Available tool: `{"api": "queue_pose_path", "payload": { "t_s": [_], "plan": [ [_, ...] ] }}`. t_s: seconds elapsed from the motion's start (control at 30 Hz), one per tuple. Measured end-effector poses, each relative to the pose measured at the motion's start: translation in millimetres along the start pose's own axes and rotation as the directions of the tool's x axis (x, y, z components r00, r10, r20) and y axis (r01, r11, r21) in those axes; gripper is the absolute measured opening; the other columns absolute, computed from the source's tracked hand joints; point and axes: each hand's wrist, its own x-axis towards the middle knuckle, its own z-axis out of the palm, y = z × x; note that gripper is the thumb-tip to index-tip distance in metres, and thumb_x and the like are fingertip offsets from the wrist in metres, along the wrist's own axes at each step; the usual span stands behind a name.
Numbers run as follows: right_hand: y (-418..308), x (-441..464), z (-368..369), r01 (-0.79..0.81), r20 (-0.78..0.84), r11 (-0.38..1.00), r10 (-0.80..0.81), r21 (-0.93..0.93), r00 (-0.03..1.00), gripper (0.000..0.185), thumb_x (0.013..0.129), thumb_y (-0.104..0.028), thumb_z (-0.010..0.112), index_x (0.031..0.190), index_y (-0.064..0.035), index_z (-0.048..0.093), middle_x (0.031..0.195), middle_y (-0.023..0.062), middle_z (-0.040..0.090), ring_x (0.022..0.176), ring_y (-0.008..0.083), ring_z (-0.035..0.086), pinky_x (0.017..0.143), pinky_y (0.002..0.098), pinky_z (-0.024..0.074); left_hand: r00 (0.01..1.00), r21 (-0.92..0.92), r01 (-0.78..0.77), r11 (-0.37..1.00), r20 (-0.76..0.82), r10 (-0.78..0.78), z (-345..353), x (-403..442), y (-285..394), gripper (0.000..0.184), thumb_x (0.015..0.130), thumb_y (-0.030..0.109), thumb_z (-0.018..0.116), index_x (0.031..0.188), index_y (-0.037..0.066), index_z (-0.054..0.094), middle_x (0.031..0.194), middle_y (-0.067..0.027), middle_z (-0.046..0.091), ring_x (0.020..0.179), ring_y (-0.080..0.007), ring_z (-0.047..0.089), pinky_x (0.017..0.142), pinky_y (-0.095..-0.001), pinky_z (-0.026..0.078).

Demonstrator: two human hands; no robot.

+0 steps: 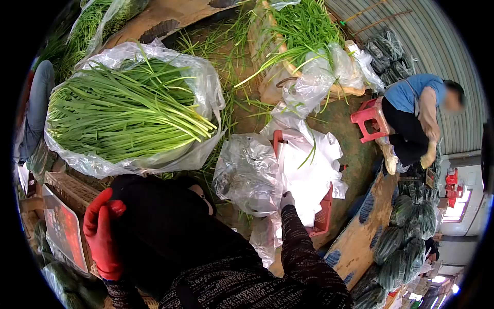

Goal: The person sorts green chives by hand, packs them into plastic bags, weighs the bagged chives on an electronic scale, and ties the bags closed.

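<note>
My left hand (103, 234), in a red rubber glove, is beside my dark-clothed leg. Its fingers are loosely bent and apart, and I see nothing in them. My right hand (287, 200), in a greyish glove, is at the near edge of a stack of white plastic bags (303, 177). Its fingers are together at the bag edge and partly hidden. The stack lies over a red plastic basket (322, 213). Crumpled clear plastic (247, 172) is just left of it. A large clear bag (216, 100) with long green garlic chives (123, 110) lies ahead of my left hand.
Another crate of loose greens (303, 28) stands at the top, with stray leaves on the floor. A co-worker (419, 103) sits on a red stool (370, 119) at right. Bagged dark-green vegetables (406, 252) line the lower right; a brown crate (69, 190) is at left.
</note>
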Motion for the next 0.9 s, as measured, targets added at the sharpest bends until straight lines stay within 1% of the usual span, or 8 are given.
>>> {"api": "queue_pose_path", "payload": {
  "t_s": [0.3, 0.37, 0.4, 0.57, 0.63, 0.67, 0.77, 0.9],
  "plan": [
    [10, -29, -139, 0.452, 0.043, 0.873, -0.452, -0.181, 0.891, 0.023, 0.079, -0.026, 0.055, 0.087, -0.0068, 0.064, 0.084, 0.0152, 0.065, 0.083, 0.0326, 0.062, 0.073, 0.0394, 0.0478, 0.995, -0.005, -0.095, 0.995, -0.023, 0.095, -11, -4, 13, 0.026, 0.092, 0.009, 0.047, 0.114, -0.004, 0.056, 0.088, -0.0084, 0.065, 0.082, -0.0134, 0.06, 0.083, -0.0265, 0.045],
    [40, -23, -198, 0.428, -0.151, 0.896, -0.442, -0.117, 0.884, 0.016, 0.076, -0.019, 0.059, 0.083, -0.0076, 0.067, 0.085, 0.016, 0.065, 0.081, 0.0314, 0.062, 0.072, 0.0381, 0.0484, 0.992, -0.052, -0.125, 0.991, -0.032, 0.123, -16, -5, 13, 0.027, 0.093, 0.009, 0.047, 0.115, -0.004, 0.056, 0.089, -0.0089, 0.065, 0.083, -0.0137, 0.06, 0.083, -0.0266, 0.045],
    [38, -34, -230, 0.364, -0.337, 0.818, -0.53, -0.446, 0.778, 0.018, 0.075, -0.012, 0.052, 0.086, -0.0099, 0.067, 0.081, 0.0129, 0.065, 0.078, 0.0311, 0.062, 0.07, 0.0392, 0.0484, 0.992, -0.06, -0.129, 0.99, -0.027, 0.127, -18, -4, 13, 0.027, 0.093, 0.009, 0.047, 0.115, -0.004, 0.056, 0.089, -0.0089, 0.065, 0.083, -0.0137, 0.06, 0.083, -0.0266, 0.045],
    [48, -49, -296, 0.521, -0.78, 0.852, -0.294, 0.048, 0.553, 0.013, 0.078, -0.007, 0.059, 0.089, 0.0, 0.06, 0.078, 0.0196, 0.063, 0.071, 0.0324, 0.061, 0.067, 0.0367, 0.0469, 0.98, -0.082, -0.2, 0.976, -0.014, 0.199, -23, -1, 8, 0.027, 0.093, 0.011, 0.046, 0.114, -0.004, 0.056, 0.089, -0.0097, 0.065, 0.08, -0.0141, 0.06, 0.08, -0.0267, 0.046],
    [29, -79, -292, 0.262, -0.518, 0.939, -0.343, -0.224, 0.784, 0.014, 0.08, -0.002, 0.056, 0.093, 0.0037, 0.059, 0.079, 0.0159, 0.064, 0.068, 0.0259, 0.061, 0.065, 0.0323, 0.0469, 0.978, -0.071, -0.206, 0.976, 0.012, 0.207, -24, -3, 10, 0.027, 0.093, 0.01, 0.046, 0.114, -0.004, 0.056, 0.088, -0.0097, 0.065, 0.08, -0.0141, 0.06, 0.079, -0.0267, 0.046],
    [32, -76, -282, 0.353, -0.343, 0.921, -0.282, 0.163, 0.896, 0.013, 0.082, 0.0, 0.055, 0.093, 0.0044, 0.059, 0.079, 0.0102, 0.064, 0.069, 0.0186, 0.06, 0.063, 0.0263, 0.0468, 0.978, -0.05, -0.206, 0.977, 0.033, 0.208, -25, -5, 11, 0.027, 0.093, 0.009, 0.045, 0.113, -0.004, 0.056, 0.087, -0.0096, 0.065, 0.079, -0.0141, 0.06, 0.078, -0.0267, 0.047],
    [-46, -144, -292, 0.178, -0.129, 0.178, -0.256, 0.968, 0.958, 0.015, 0.086, -0.01, 0.055, 0.096, -0.001, 0.061, 0.077, 0.0039, 0.062, 0.064, 0.0134, 0.057, 0.059, 0.0231, 0.0477, 0.979, -0.158, -0.187, 0.969, 0.05, 0.197, -25, -12, 13, 0.027, 0.092, 0.007, 0.045, 0.113, -0.003, 0.057, 0.085, -0.0094, 0.065, 0.077, -0.0139, 0.061, 0.077, -0.0265, 0.047],
    [-110, -196, -276, 0.037, -0.072, -0.105, -0.346, 0.994, 0.935, 0.022, 0.088, -0.017, 0.054, 0.103, -0.0016, 0.059, 0.08, 0.0046, 0.061, 0.064, 0.0136, 0.058, 0.055, 0.0235, 0.0487, 0.939, -0.247, 0.054, 0.967, 0.342, 0.035, 19, -32, 22, 0.025, 0.091, 0.007, 0.043, 0.11, -0.003, 0.057, 0.084, -0.0123, 0.066, 0.078, -0.0187, 0.063, 0.079, -0.0288, 0.049]
  ]
}}
